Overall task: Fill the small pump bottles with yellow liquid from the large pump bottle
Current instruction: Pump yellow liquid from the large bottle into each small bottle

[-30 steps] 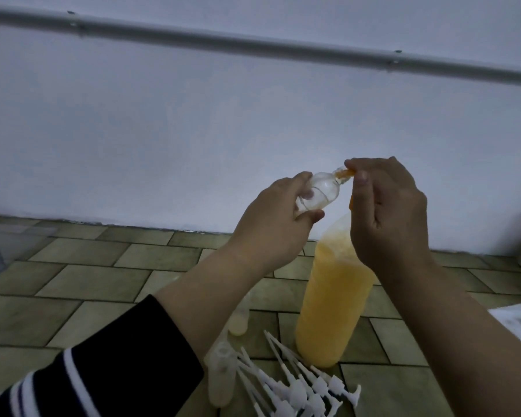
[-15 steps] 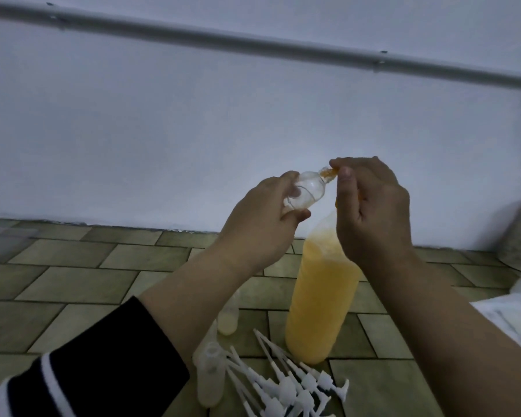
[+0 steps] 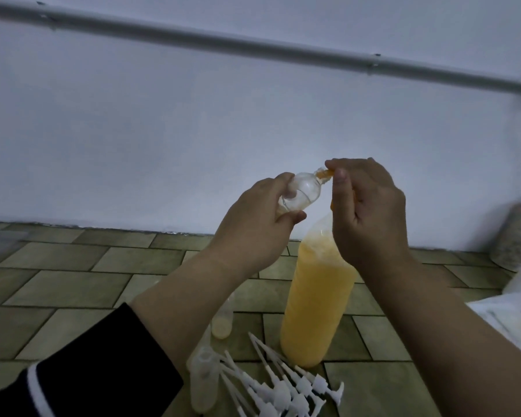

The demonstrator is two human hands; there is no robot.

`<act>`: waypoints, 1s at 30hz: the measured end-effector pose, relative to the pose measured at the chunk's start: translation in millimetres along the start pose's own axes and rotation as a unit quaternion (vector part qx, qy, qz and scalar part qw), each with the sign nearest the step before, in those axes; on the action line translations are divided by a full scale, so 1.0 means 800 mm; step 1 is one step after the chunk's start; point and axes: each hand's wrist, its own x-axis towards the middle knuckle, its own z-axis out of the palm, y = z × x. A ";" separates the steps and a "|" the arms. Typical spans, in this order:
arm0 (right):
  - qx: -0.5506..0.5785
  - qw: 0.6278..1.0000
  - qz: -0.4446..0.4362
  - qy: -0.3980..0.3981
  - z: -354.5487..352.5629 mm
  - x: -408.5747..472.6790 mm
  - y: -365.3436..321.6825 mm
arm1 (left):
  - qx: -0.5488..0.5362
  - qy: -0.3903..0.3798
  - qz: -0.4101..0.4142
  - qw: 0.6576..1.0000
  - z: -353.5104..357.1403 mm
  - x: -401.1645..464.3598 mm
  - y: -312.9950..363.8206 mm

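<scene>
From the head camera, the left hand [image 3: 253,224] grips a clear small pump bottle [image 3: 301,194], tilted, its mouth against the orange nozzle [image 3: 415,175] pinched by the right hand [image 3: 370,218] atop the large pump bottle [image 3: 316,299] (standing on the tiled floor [image 3: 73,284]), loose pump tops [image 3: 283,386] just beside its base.

Loose pump heads [image 3: 283,389] and small bottles [image 3: 205,383] crowd the floor beside the large bottle [image 3: 316,308].
</scene>
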 end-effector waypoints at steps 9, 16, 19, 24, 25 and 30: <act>-0.005 0.999 -0.007 -0.031 -0.005 0.011 -0.005 | 0.006 0.008 -0.001 1.000 -0.006 0.003 0.004; -0.010 0.999 -0.007 0.030 0.012 -0.006 0.001 | 0.015 0.006 0.005 1.000 0.000 -0.001 -0.001; -0.005 1.000 -0.005 0.019 0.014 -0.011 0.000 | 0.025 -0.001 -0.007 1.000 -0.001 -0.004 -0.003; 0.008 1.000 -0.006 -0.004 -0.001 0.008 -0.008 | 0.024 0.012 0.000 1.000 -0.008 0.002 0.006; 0.008 1.000 -0.009 -0.006 -0.002 0.011 -0.008 | 0.026 0.016 0.003 1.000 -0.008 0.003 0.007; 0.004 1.000 -0.013 0.016 0.002 0.010 -0.006 | 0.019 0.020 0.007 1.000 -0.009 0.005 0.007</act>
